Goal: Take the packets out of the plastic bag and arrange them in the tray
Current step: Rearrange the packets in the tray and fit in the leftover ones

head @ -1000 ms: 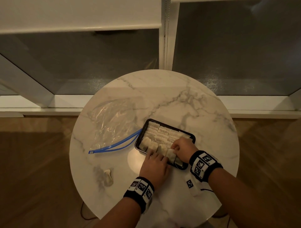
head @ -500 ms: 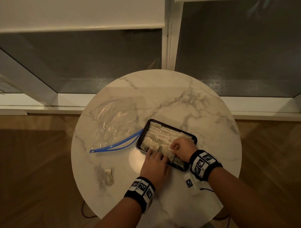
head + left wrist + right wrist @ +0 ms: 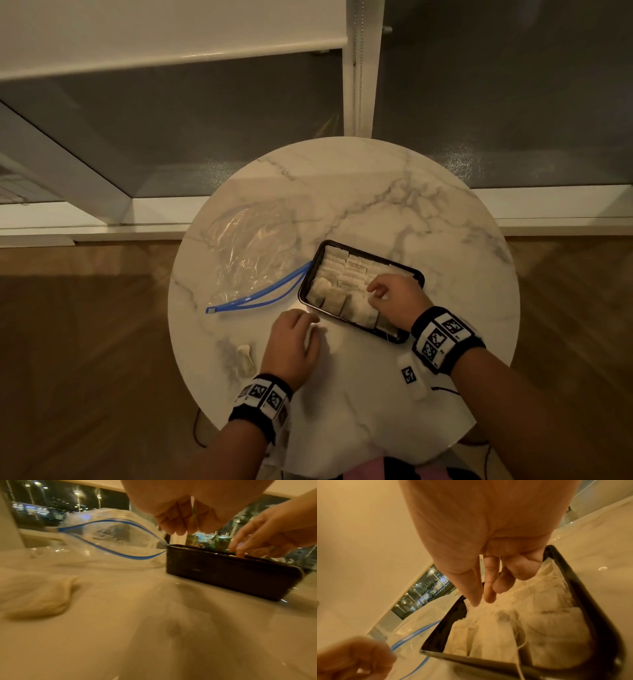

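Note:
A black tray (image 3: 394, 339) on the round marble table holds rows of white packets (image 3: 346, 277). My right hand (image 3: 380, 294) is over its near right part. In the right wrist view its straight fingers (image 3: 481, 599) point down onto the packets (image 3: 547, 628). My left hand (image 3: 301, 329) hovers over the table just left of the tray (image 3: 231, 574), fingers curled (image 3: 180, 527), nothing seen in them. The clear plastic bag (image 3: 253, 253) with a blue zip lies open and flat at the left, touching the tray's corner. One loose packet (image 3: 245, 359) lies on the table left of my left hand.
The marble table (image 3: 376, 192) stands against a window wall (image 3: 205, 130). Wooden floor surrounds it. The table's edge is close behind both wrists. Bare marble lies beyond and right of the tray.
My left hand has pulled back off the tray's near edge, to the left over the table. My right hand stays in the tray, shifted slightly farther in.

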Available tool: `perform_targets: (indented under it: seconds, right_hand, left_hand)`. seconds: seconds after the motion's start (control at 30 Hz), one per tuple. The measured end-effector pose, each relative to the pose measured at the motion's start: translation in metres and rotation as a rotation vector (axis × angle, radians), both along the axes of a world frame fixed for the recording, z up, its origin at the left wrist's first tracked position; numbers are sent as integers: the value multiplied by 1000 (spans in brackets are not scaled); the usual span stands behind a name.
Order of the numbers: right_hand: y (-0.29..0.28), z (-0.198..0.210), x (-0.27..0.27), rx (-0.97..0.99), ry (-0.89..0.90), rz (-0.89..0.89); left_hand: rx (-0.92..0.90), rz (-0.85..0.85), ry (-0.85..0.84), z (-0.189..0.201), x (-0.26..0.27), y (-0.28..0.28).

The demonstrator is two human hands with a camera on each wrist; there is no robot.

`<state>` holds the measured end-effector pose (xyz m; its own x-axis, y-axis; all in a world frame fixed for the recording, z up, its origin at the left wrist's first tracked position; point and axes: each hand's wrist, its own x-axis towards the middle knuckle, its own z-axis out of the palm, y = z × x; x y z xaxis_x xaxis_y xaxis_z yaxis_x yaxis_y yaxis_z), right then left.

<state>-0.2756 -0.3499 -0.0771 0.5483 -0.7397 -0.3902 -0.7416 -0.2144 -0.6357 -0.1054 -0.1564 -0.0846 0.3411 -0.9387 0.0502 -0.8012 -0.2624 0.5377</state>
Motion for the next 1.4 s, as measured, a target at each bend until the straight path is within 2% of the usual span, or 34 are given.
perform_targets:
  seconds: [0.07, 0.13, 0.2, 0.27, 0.4, 0.57, 0.7, 0.8, 0.9, 1.07, 1.13, 1.23, 1.4]
  right_hand:
    - [5, 2, -2, 8, -20, -9]
    - [9, 3, -4, 14, -29, -22]
    - [13, 5, -4, 6, -38, -28]
    - [19, 9, -3, 7, -48, -43]
    - [33, 19, 3, 11, -50, -67]
    - [54, 36, 17, -4, -35, -45]
    - [72, 49, 31, -30, -9, -23]
    - [87, 58, 42, -24, -12, -23]
    - [105, 66, 52, -5, -20, -39]
    - [136, 71, 71, 110, -98, -84]
    - [149, 78, 83, 205, -167, -128]
    - [167, 88, 101, 340, -263, -178]
    - [186, 98, 118, 416, -427, -211]
  left_hand:
    - [78, 92, -31, -2, 18, 14]
    - [258, 177, -78, -4, 37, 29]
    - [409, 189, -148, -5, 55, 45]
    - [486, 130, -166, -5, 73, 56]
    - [644, -120, -181, -5, 95, 71]
    - [630, -319, -313, -12, 107, 81]
    - [598, -305, -309, -16, 115, 82]
    - [642, -197, -158, -18, 122, 88]
    - [611, -2, 82, -18, 127, 97]
    - [379, 374, 693, 10, 118, 99]
    - [262, 383, 867, 30, 111, 94]
    - [145, 287, 1021, 60, 103, 91]
    - [86, 195, 1236, 92, 99, 90]
